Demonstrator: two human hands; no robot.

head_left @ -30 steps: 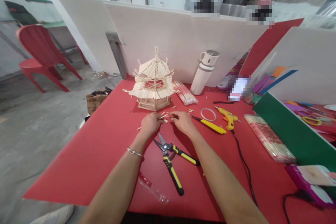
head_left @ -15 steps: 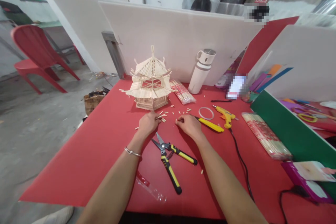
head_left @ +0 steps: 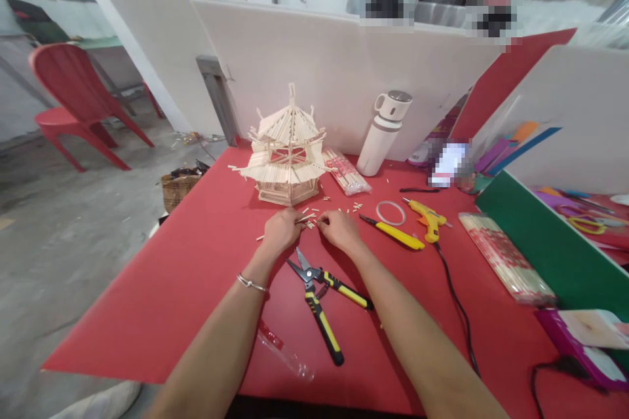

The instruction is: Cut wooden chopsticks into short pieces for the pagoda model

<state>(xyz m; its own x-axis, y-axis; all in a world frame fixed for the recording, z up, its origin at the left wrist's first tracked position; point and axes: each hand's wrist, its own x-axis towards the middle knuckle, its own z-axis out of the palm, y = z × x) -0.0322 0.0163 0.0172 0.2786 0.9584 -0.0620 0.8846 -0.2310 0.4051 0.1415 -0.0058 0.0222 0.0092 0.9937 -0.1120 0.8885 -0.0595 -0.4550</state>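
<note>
A pagoda-like model of pale wooden sticks (head_left: 289,154) stands near the back of the red table (head_left: 196,268). Just in front of it, my left hand (head_left: 284,229) is closed on small wooden sticks (head_left: 308,217) that poke out past its fingertips. My right hand (head_left: 339,229) is close by on the right, its fingertips pinched at a short stick piece, too small to make out well. More cut pieces (head_left: 358,207) lie scattered around. Pruning shears (head_left: 319,301) with yellow and black handles lie with blades apart below both hands.
Right of my hands lie a yellow utility knife (head_left: 398,236), a clear ring (head_left: 391,213) and a yellow glue gun (head_left: 428,219) with a black cord. A white bottle (head_left: 381,137), stick packs (head_left: 506,255), a lit phone (head_left: 449,163) and a green board (head_left: 550,242) stand or lie farther off.
My right hand has moved left, closer to my left hand and the small pieces, uncovering the knife's tip. The whole view has shifted slightly.
</note>
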